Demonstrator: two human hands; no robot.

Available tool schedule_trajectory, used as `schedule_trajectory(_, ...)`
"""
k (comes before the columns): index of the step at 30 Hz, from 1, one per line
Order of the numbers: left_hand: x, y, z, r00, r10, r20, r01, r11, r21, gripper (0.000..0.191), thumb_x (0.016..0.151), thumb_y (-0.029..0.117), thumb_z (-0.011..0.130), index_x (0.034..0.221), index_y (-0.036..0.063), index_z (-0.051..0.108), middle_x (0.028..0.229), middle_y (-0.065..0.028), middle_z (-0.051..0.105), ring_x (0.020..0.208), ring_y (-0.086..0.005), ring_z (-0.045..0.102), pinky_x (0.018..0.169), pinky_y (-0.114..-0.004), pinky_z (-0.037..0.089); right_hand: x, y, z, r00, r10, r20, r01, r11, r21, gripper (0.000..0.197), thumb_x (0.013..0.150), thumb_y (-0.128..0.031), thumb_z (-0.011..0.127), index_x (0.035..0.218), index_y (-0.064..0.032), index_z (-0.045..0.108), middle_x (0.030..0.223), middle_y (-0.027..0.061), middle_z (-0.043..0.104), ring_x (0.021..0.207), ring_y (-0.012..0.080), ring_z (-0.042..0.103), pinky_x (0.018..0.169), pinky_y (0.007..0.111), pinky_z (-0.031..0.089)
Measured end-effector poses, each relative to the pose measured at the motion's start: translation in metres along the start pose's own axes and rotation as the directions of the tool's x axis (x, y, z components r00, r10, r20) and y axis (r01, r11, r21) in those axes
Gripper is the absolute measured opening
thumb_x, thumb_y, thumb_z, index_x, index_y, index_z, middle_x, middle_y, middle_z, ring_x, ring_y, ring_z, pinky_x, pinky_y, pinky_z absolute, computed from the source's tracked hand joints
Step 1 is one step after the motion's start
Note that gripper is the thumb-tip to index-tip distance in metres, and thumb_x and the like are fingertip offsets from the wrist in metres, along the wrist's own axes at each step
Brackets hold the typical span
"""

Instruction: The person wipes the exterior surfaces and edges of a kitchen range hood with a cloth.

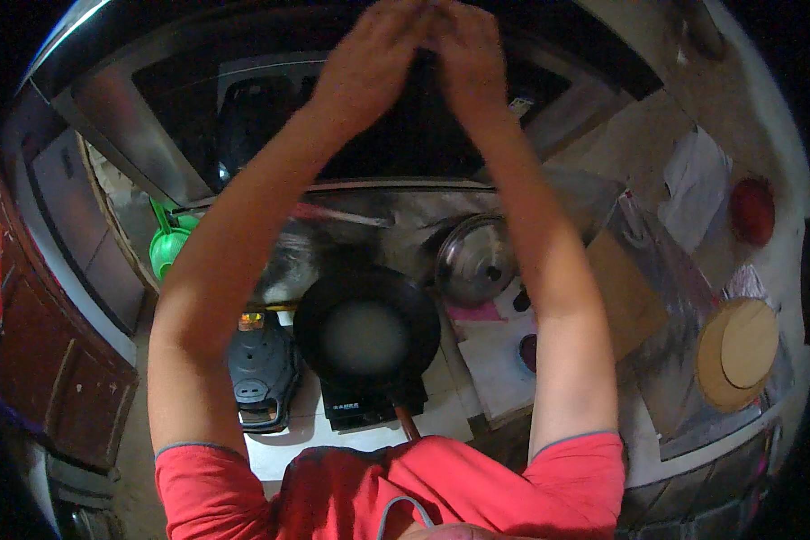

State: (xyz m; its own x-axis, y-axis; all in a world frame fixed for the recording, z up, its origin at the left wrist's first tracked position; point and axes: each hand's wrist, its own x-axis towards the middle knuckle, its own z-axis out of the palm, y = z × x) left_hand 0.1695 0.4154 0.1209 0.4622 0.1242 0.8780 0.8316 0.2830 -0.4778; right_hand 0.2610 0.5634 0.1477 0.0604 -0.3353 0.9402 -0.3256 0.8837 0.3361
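Observation:
Both my arms reach up and forward in front of a dark glass-fronted range hood [270,128]. My left hand [372,64] and my right hand [471,57] come together at the top edge of the view. Their fingers are partly cut off and dark, so what they touch or hold cannot be seen. Below them a black wok [368,331] with pale, cloudy contents sits on a black induction cooker [374,405], its brown handle [405,420] pointing towards me.
A grey electric appliance [260,371] stands left of the wok, and a green plastic strainer [170,246] lies farther left. To the right are a metal lid [476,260], a cardboard sheet [621,293] and round wooden boards [749,343]. A red round object [752,211] is at far right.

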Motion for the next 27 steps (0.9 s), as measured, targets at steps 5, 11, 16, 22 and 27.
schedule_trajectory(5,0.055,0.043,0.025,0.987,0.135,-0.083,-0.124,0.984,0.132,0.05,0.088,0.005,0.063,0.137,-0.0026,0.055,0.138,-0.0198,0.052,0.132,-0.0356,0.049,0.109,-0.043,0.045,0.003,0.01,-0.053,0.976,-0.219,-0.002,0.2,0.891,-0.408,0.032,0.097,-0.012,0.063,0.126,-0.0004,0.061,0.115,0.0161,0.063,0.108,0.0359,0.058,0.095,0.044,0.047)
schedule_trajectory(11,0.048,0.014,0.017,0.983,0.183,-0.019,-0.169,0.938,0.301,0.046,0.089,0.011,0.062,0.133,-0.0018,0.057,0.14,-0.0172,0.051,0.131,-0.0311,0.05,0.11,-0.04,0.043,0.006,0.005,-0.025,0.968,-0.213,-0.135,0.173,0.95,-0.258,0.031,0.098,-0.016,0.062,0.124,0.0007,0.063,0.117,0.0178,0.063,0.111,0.0365,0.057,0.096,0.046,0.046)
schedule_trajectory(16,0.026,-0.004,-0.03,0.98,0.196,0.018,-0.194,0.942,0.274,0.046,0.087,0.011,0.063,0.132,-0.0001,0.058,0.139,-0.0161,0.052,0.128,-0.0334,0.051,0.109,-0.041,0.044,0.004,-0.03,0.027,0.99,-0.105,-0.096,0.078,0.965,-0.251,0.031,0.099,-0.018,0.059,0.126,-0.001,0.062,0.125,0.02,0.06,0.117,0.0381,0.055,0.1,0.047,0.045)
schedule_trajectory(22,0.004,-0.043,-0.112,0.989,0.129,0.079,-0.14,0.977,0.162,0.047,0.086,0.008,0.065,0.132,0.0053,0.058,0.13,-0.0155,0.056,0.115,-0.0371,0.056,0.099,-0.046,0.049,0.002,-0.065,0.087,0.996,-0.072,-0.052,0.069,0.996,-0.053,0.036,0.098,-0.016,0.058,0.131,-0.0019,0.058,0.132,0.0204,0.058,0.125,0.0398,0.053,0.103,0.048,0.045)
schedule_trajectory(27,0.028,-0.067,-0.157,0.982,0.134,-0.133,-0.142,0.988,-0.057,0.056,0.075,0.005,0.074,0.129,0.0083,0.059,0.123,-0.0152,0.057,0.112,-0.0367,0.056,0.091,-0.044,0.052,0.05,-0.099,0.07,0.99,-0.13,-0.061,0.132,0.991,0.025,0.034,0.096,-0.012,0.059,0.129,-0.0014,0.06,0.129,0.0208,0.06,0.122,0.0408,0.055,0.1,0.048,0.047)
